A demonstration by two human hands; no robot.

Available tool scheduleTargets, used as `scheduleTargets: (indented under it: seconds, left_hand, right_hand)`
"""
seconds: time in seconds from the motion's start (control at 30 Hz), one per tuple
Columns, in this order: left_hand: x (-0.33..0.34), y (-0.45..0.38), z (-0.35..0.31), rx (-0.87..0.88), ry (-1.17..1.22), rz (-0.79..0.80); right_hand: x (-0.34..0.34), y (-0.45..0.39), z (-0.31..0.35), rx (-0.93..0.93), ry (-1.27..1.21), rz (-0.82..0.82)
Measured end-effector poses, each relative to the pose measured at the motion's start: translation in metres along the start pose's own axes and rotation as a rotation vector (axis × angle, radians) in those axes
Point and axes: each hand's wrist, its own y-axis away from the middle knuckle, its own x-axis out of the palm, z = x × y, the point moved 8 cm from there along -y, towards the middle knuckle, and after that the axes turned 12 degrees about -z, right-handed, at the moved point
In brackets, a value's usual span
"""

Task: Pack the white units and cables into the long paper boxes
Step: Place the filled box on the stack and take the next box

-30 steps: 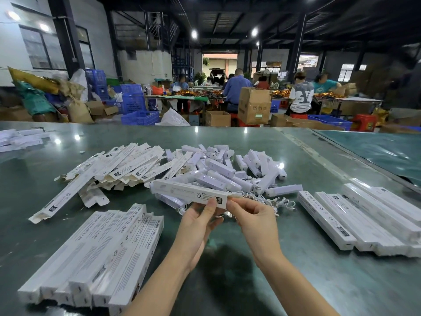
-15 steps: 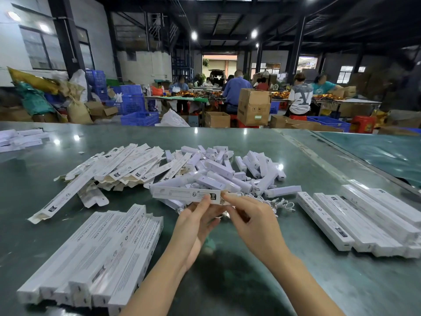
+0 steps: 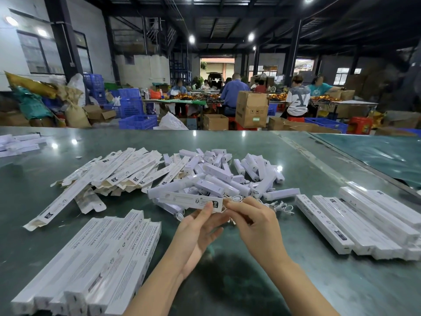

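Nearest, front left on green table (image 3: pixel 227 293): row of long paper boxes (image 3: pixel 95 261) lying side by side, end flaps toward camera, print up; whether filled, can't tell.

Centre, just above tabletop: left hand (image 3: pixel 196 233) palm up, thumb and fingertips pinching right end of held box (image 3: pixel 191 201), long white carton w/ barcode at that end, lying roughly level, pointing left. Right hand (image 3: pixel 257 226) back up, fingers curled, thumb and forefinger nipped at same box end, at its flap; contents of box not visible. Hands close together, both clamped on that one carton.

Right, mid-distance: second batch of closed boxes (image 3: pixel 364 222) in a tight row, angled toward far left, ends shut.

Just behind hands: heap of white units (image 3: pixel 218 176), short rectangular bars piled loose, crossing each other. Beside right hand and at heap's near edge: coiled white cables (image 3: pixel 282 205), tangled, touching table.

Left of heap: loose pile of flat, unfolded box sleeves (image 3: pixel 123 172), overlapping, one long one (image 3: pixel 59 205) sticking out toward near left, open flap at end.

Far left table edge: few more white pieces (image 3: pixel 18 142), blurred.

Beyond table: blue crates (image 3: pixel 136 122), brown cartons (image 3: pixel 251 109) stacked on floor, people seated at far benches, backs mostly turned.
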Motion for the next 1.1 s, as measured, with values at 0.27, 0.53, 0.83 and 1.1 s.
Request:
scheduleTargets:
  seconds: [0.27, 0.53, 0.83, 1.1]
  left_hand:
    - [0.0, 0.0, 0.001, -0.031, 0.036, 0.01]
    - [-0.001, -0.002, 0.002, -0.047, 0.023, 0.026]
    - [-0.003, -0.004, 0.003, -0.04, 0.003, 0.03]
    - [-0.004, -0.005, 0.005, -0.026, 0.0, 0.027]
  right_hand:
    - [0.001, -0.001, -0.002, 0.022, -0.004, 0.025]
    - [0.003, 0.0, -0.005, 0.133, 0.006, 0.013]
    - [0.004, 0.0, 0.005, 0.131, -0.132, 0.008]
    - [0.002, 0.0, 0.004, 0.135, -0.142, -0.026]
